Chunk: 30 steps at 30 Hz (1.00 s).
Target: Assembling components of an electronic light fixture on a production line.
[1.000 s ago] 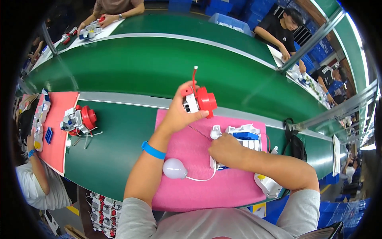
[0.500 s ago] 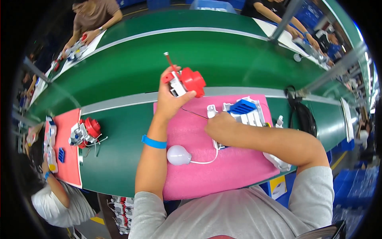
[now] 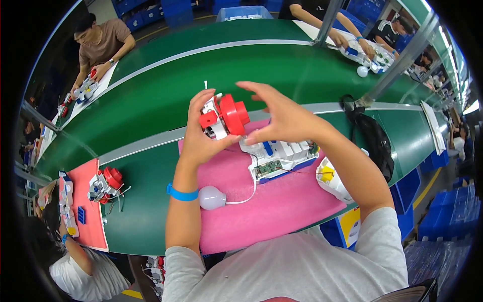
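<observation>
My left hand is closed round a red-and-white mechanical assembly, holding it up over the far edge of the pink mat. Just right of its round red part is my right hand, fingers and thumb spread, with nothing in its grasp. Below that hand a white housing lies on the mat, showing a green circuit board and a blue piece. A white bulb-shaped part rests near my left forearm, its white cable running to the housing. Partly behind my right forearm lies a white shell with a yellow disc.
A similar red-and-white assembly stands on the green table to the left, beside an orange mat. At the right lies a black bag. Metal posts rise beyond the green belt; several people work around.
My right hand has left the housing and come up beside the assembly, its fingers now spread. The blue ribbed piece no longer shows on the housing, whose circuit board is now visible.
</observation>
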### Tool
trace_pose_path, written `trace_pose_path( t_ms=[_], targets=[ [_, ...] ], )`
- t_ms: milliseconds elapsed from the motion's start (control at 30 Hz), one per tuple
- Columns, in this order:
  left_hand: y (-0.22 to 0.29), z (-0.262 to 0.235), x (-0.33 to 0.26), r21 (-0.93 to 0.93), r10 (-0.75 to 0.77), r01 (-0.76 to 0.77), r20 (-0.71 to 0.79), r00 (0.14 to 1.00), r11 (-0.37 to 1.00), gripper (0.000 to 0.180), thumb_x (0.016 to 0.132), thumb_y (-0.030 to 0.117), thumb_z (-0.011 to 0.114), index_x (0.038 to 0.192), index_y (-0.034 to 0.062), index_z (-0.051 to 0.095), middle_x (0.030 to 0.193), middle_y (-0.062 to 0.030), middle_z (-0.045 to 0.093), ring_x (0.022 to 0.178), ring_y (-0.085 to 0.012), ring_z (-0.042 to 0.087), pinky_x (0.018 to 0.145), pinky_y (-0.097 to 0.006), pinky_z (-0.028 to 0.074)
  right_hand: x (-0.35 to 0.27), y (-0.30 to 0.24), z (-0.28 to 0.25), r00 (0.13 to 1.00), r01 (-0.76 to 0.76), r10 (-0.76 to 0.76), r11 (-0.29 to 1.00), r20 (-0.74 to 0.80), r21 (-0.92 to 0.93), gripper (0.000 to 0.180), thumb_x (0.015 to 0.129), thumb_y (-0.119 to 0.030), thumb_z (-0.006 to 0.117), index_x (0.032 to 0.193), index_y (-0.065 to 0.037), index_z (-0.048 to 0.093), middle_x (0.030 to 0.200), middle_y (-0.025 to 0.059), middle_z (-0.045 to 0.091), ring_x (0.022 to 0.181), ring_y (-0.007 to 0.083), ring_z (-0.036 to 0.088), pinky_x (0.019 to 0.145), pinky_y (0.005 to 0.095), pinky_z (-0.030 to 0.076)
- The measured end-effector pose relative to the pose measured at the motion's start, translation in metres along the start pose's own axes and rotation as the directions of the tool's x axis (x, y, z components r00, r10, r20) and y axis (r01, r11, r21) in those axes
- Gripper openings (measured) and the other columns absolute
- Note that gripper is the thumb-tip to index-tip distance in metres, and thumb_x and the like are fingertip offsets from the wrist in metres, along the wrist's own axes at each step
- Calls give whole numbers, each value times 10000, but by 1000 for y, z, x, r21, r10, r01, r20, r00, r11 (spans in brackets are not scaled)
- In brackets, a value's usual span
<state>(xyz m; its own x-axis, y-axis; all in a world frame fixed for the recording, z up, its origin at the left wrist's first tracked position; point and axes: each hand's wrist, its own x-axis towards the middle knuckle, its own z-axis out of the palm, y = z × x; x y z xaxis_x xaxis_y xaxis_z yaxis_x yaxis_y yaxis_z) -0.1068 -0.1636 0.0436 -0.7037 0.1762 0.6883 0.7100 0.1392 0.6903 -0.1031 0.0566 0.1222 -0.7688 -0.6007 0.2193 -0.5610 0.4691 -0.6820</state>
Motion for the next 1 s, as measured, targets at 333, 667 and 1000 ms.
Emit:
trace_pose_path(
  t_ms=[333,667,1000],
  targets=[
    [41,11,10,397,11,-38,68,998,917,929,580,156,863,1352,90,350,1393,-176,345,1265,-364,402,994,-430,427,14,27,32,947,-153,251,902,-203,403,848,624,-213,855,1293,-8,376,1139,135,534,1015,179,563,871,301,476],
    [25,25,0,551,-71,31,50,996,834,879,612,33,812,1361,75,354,1348,-178,404,1209,-352,478,963,-394,460,8,2,25,896,-335,432,509,101,793,807,808,-478,693,1345,-10,314,1232,156,498,1075,229,571,857,374,508],
    [-19,-6,-12,-731,-440,373,111,891,572,654,813,148,709,1363,46,370,1256,-124,525,1089,-283,570,905,-572,501,-2,-1,-14,889,173,-4,929,-457,328,271,865,-141,638,1105,-14,622,907,90,645,724,128,628,638,250,509]
  ],
)
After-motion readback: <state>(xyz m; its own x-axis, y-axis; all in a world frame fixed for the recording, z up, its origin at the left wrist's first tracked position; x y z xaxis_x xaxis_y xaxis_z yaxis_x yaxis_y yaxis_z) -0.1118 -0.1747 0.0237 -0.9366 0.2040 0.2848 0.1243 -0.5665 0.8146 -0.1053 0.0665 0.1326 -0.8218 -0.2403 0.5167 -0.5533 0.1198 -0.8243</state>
